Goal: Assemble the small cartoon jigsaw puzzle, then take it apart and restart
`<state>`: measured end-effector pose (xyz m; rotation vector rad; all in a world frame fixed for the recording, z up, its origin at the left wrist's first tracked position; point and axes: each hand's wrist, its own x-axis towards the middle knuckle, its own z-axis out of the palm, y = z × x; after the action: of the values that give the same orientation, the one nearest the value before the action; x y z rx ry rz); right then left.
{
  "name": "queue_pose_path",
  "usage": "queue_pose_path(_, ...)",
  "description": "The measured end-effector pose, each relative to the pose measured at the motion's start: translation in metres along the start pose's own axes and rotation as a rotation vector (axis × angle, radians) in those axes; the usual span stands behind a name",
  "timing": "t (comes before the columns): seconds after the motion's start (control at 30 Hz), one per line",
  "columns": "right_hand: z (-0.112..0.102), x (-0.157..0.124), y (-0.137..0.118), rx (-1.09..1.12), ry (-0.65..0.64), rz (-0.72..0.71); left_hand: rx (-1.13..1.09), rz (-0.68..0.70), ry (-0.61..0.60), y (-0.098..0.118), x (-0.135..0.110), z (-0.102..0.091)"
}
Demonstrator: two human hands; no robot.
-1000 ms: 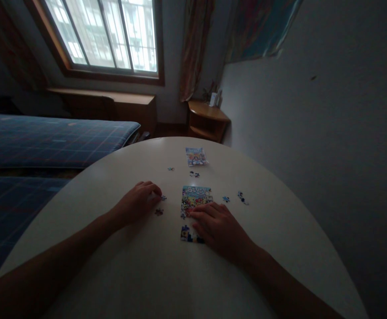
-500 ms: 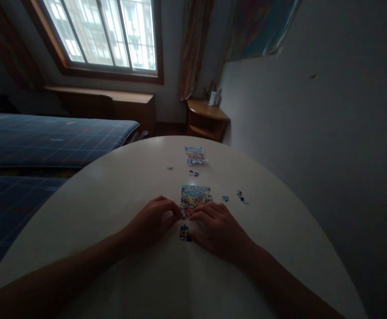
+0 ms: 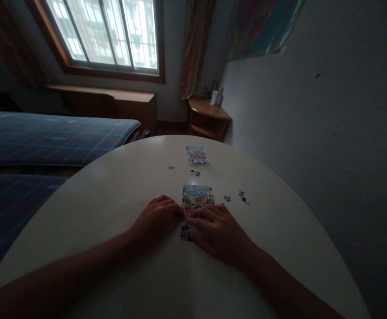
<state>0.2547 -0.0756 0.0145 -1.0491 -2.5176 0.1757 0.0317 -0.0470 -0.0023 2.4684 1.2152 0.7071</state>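
Observation:
A partly joined jigsaw puzzle (image 3: 196, 195), brightly coloured with a light title band at its top, lies flat on the white table. At its lower left corner the fingertips of my left hand (image 3: 160, 216) are pressed together; whatever they pinch is too small to make out. My right hand (image 3: 218, 228) rests over the puzzle's lower right part, hiding it, its fingers reaching left with the thumb spread apart below. Just beneath the puzzle, beside the right thumb, lies a small joined group of dark blue and yellow puzzle pieces (image 3: 185, 232), partly covered by that hand.
Loose puzzle pieces (image 3: 226, 198) and a small cluster of pieces (image 3: 244, 197) lie to the right. Further back are more loose pieces (image 3: 195, 173), a single small piece (image 3: 171, 167) and a printed packet (image 3: 197, 155). A bed (image 3: 53, 137) stands left of the round table (image 3: 120, 177).
My left fingers have closed together at the puzzle's lower left corner, where a gap showed between thumb and finger. My right hand has shifted slightly toward them. The view has moved a little.

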Motion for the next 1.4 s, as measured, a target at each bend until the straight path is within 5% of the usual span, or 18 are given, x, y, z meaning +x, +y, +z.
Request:
queue_pose_path(1.1, -0.001, -0.001, 0.000, -0.082, 0.003, -0.080, 0.213, 0.241, 0.039, 0.002, -0.006, -0.006)
queue_pose_path(1.4, -0.008, 0.002, -0.009, -0.096, -0.095, -0.005, 0.249, 0.278, 0.015, 0.001, -0.006, -0.006)
